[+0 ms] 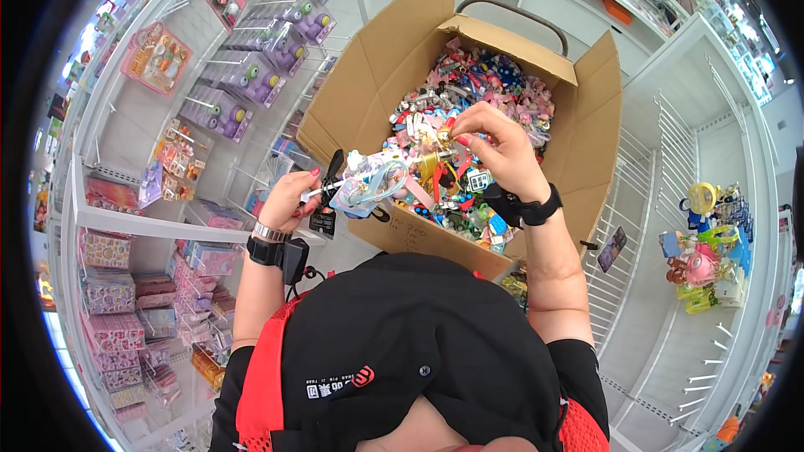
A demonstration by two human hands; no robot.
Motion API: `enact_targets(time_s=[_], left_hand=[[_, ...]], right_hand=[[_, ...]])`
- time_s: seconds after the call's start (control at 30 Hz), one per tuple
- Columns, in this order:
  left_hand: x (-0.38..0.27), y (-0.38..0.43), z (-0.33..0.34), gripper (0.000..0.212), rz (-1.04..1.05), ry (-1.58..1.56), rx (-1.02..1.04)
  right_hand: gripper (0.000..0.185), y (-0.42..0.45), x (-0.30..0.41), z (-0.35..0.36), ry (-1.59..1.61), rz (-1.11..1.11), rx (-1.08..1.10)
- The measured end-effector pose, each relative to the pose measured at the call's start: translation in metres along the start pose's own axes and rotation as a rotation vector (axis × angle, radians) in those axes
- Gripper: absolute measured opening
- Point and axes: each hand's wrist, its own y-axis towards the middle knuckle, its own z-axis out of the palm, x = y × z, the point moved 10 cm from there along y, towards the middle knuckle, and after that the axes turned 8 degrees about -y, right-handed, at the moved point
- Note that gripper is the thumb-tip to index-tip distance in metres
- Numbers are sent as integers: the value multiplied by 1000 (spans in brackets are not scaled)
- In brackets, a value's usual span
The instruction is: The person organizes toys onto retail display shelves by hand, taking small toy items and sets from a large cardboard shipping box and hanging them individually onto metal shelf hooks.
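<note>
My left hand (286, 201) grips the end of a white rod (316, 191) strung with several charm keychains (370, 182), some with pastel straps and a black loop. A black tag (322, 224) hangs beside those fingers. Over the open cardboard box, my right hand (505, 147) pinches a small gold-coloured keychain part (443, 136) near the far end of the bunch. Beneath both hands, the cardboard box (370, 69) holds a heap of small colourful keychains and figures (496, 75). Its near flap (433, 238) bears handwriting.
A dark metal cart handle (521, 9) curves behind the box. Boxed purple toys (242, 78) hang on the left rack, with sticker packs (110, 289) lower down. On the right, bare metal hooks (681, 144) stick out from a white rack, near hanging keychains (706, 257).
</note>
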Motion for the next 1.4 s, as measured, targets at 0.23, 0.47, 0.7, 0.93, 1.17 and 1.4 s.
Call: enact_targets(time_s=[0.23, 0.47, 0.7, 0.93, 1.17, 1.4], left_hand=[[6, -1, -8, 35, 9, -51, -8], [5, -1, -8, 34, 5, -118, -1], [1, 3, -18, 34, 18, -8, -52], [4, 6, -32, 31, 35, 0, -100], [2, 6, -35, 32, 64, -70, -154], [2, 6, -35, 29, 60, -113, -123]], right_hand=[[50, -20, -36, 35, 404, 361, 278], [53, -18, -40, 30, 159, 306, 84], [44, -18, -42, -6, 217, 349, -57], [35, -19, -54, -58, 336, 377, -182], [33, -26, -89, -126, 113, 380, -388], [35, -38, -82, -123, -406, 349, -569]])
